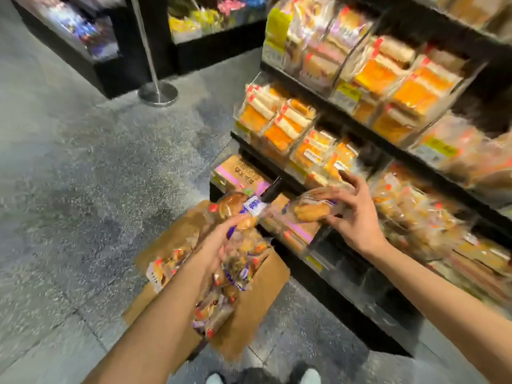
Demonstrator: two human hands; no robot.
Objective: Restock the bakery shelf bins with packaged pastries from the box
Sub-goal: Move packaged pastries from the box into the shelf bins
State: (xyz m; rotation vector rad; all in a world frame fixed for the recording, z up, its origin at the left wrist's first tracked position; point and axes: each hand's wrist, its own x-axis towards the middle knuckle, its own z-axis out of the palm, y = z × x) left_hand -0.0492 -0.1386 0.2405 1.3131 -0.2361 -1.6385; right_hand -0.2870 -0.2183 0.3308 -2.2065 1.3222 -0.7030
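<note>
Down on the floor at your left, the cardboard box (pixel 257 295) stands open against the foot of the bakery shelf (pixel 346 297), still well filled with packaged pastries (pixel 221 306). Above it your left hand (pixel 219 245) holds a wrapped bun (pixel 235 206) with a blue label, your fingers curled round the lower edge of the wrapper; the blur hides exactly how they lie, so I cannot tell how firm the grip is. Keep that pack level and clear of the box flaps while you wait your turn with it. To the right, your right hand (pixel 357 217) carries a second pastry pack (pixel 313 209) at the front of a low clear bin (pixel 310 245), thumb under and fingers spread wide over the top, the forefinger reaching toward the orange packs on the tier above. Judging from the task, you are feeding this pack into the bin. Lead with the narrow end, slide it back rather than drop it, and let go only once it sits flat with its label facing out. Spread fingers crush less than a pinch, so keep them so. Further right, the neighbouring bins (pixel 421 217) already look crowded; mind that your wrist does not drag their wrappers forward.
</note>
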